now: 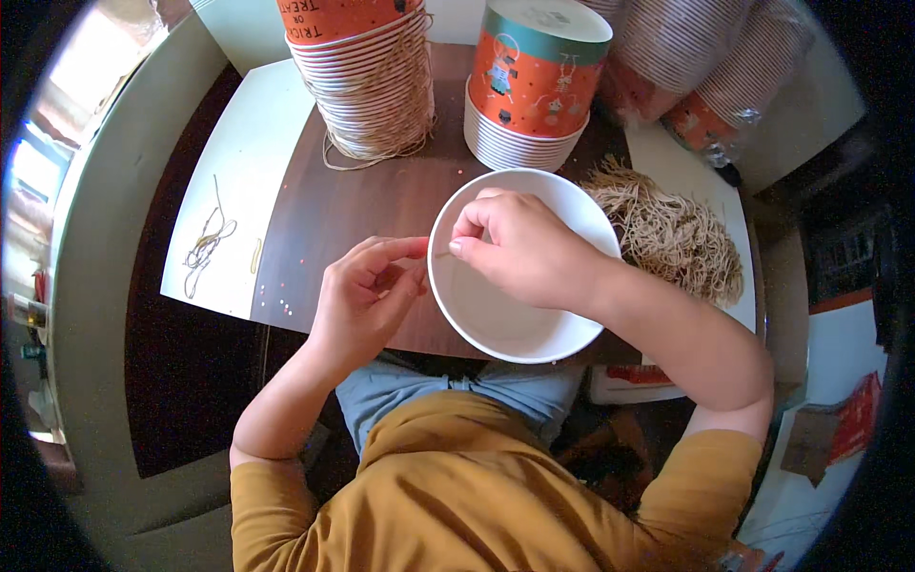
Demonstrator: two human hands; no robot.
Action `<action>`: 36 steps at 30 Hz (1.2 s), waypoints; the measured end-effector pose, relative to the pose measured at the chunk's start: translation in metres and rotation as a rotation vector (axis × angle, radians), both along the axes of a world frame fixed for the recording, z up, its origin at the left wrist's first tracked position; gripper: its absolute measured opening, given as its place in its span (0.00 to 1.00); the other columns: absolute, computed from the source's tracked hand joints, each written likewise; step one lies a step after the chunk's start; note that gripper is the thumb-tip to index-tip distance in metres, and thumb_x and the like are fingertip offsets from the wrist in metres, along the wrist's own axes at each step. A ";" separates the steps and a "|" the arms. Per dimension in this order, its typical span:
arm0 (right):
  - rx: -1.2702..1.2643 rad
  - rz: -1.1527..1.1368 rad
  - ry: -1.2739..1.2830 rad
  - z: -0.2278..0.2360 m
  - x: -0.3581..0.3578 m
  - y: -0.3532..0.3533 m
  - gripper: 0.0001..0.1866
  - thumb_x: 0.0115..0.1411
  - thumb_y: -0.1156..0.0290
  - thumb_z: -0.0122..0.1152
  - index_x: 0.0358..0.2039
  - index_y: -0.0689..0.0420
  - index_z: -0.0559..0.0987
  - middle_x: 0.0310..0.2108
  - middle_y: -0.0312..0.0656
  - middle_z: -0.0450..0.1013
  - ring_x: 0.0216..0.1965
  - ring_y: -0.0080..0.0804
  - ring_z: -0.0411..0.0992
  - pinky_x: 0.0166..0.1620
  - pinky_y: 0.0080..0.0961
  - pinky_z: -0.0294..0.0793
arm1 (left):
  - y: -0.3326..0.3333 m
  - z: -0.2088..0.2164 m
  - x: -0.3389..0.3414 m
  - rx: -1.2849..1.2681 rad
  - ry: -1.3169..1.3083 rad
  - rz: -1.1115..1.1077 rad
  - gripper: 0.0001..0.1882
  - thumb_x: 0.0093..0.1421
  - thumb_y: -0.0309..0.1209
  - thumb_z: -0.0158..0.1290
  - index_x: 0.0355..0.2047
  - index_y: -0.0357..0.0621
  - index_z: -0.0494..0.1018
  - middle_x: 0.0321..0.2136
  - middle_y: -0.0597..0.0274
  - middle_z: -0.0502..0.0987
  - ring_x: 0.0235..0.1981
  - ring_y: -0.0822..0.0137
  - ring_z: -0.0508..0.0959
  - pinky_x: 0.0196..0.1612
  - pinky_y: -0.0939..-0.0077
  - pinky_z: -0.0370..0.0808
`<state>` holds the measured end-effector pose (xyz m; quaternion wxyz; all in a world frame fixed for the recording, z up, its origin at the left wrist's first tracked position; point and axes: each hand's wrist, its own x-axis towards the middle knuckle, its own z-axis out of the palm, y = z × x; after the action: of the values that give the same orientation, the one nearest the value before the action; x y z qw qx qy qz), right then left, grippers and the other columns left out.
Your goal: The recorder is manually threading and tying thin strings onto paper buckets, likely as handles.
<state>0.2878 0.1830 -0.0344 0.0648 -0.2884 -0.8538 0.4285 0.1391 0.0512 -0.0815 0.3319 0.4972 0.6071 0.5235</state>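
Note:
A white paper bucket (510, 324) stands tilted in front of me, its open mouth toward me. My right hand (534, 248) reaches inside it, thumb and forefinger pinched by the left inner wall. A short bit of tan string (442, 255) shows at those fingertips. Outside, against the bucket's left side, my left hand (362, 291) has its fingers bent and its forefinger touching the wall. Whatever its fingertips may hold is hidden. To the right of the bucket lies a large heap of cut tan strings (667, 234).
At the back left rises a tall stack of paper buckets (367, 95) draped with strings. Beside it stands a stack of orange and green buckets (534, 86). Plastic-wrapped stacks (724, 86) fill the back right. A loose string tangle (203, 250) lies on the table's left.

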 end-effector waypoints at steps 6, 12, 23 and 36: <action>0.124 0.001 0.013 -0.007 -0.002 0.000 0.09 0.55 0.70 0.59 0.25 0.64 0.75 0.30 0.46 0.71 0.32 0.36 0.72 0.37 0.32 0.70 | 0.001 0.003 0.000 0.026 0.096 0.003 0.13 0.54 0.17 0.52 0.42 0.33 0.75 0.34 0.57 0.76 0.32 0.72 0.79 0.37 0.82 0.77; 0.110 -0.007 0.046 -0.009 -0.001 -0.001 0.09 0.55 0.71 0.59 0.25 0.65 0.75 0.29 0.46 0.71 0.30 0.36 0.71 0.34 0.32 0.70 | 0.004 0.003 -0.001 0.033 0.132 -0.001 0.13 0.53 0.17 0.53 0.41 0.34 0.75 0.34 0.55 0.76 0.32 0.71 0.79 0.37 0.80 0.77; 0.002 -0.085 0.051 -0.011 -0.004 -0.004 0.10 0.54 0.70 0.56 0.23 0.63 0.77 0.22 0.53 0.74 0.27 0.46 0.75 0.34 0.39 0.73 | 0.004 0.009 0.002 0.081 0.315 0.022 0.11 0.53 0.18 0.55 0.38 0.33 0.76 0.32 0.54 0.78 0.30 0.70 0.79 0.34 0.79 0.77; -0.116 -0.052 0.027 -0.014 -0.009 -0.007 0.11 0.56 0.67 0.60 0.30 0.63 0.78 0.19 0.38 0.73 0.23 0.19 0.68 0.29 0.24 0.69 | 0.006 0.012 0.001 0.127 0.452 0.032 0.04 0.52 0.21 0.56 0.29 0.35 0.75 0.24 0.54 0.75 0.25 0.66 0.78 0.28 0.75 0.74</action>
<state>0.2793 0.1760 -0.0481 0.0707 -0.3078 -0.8189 0.4793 0.1396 0.0571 -0.0694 0.1474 0.6121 0.6396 0.4411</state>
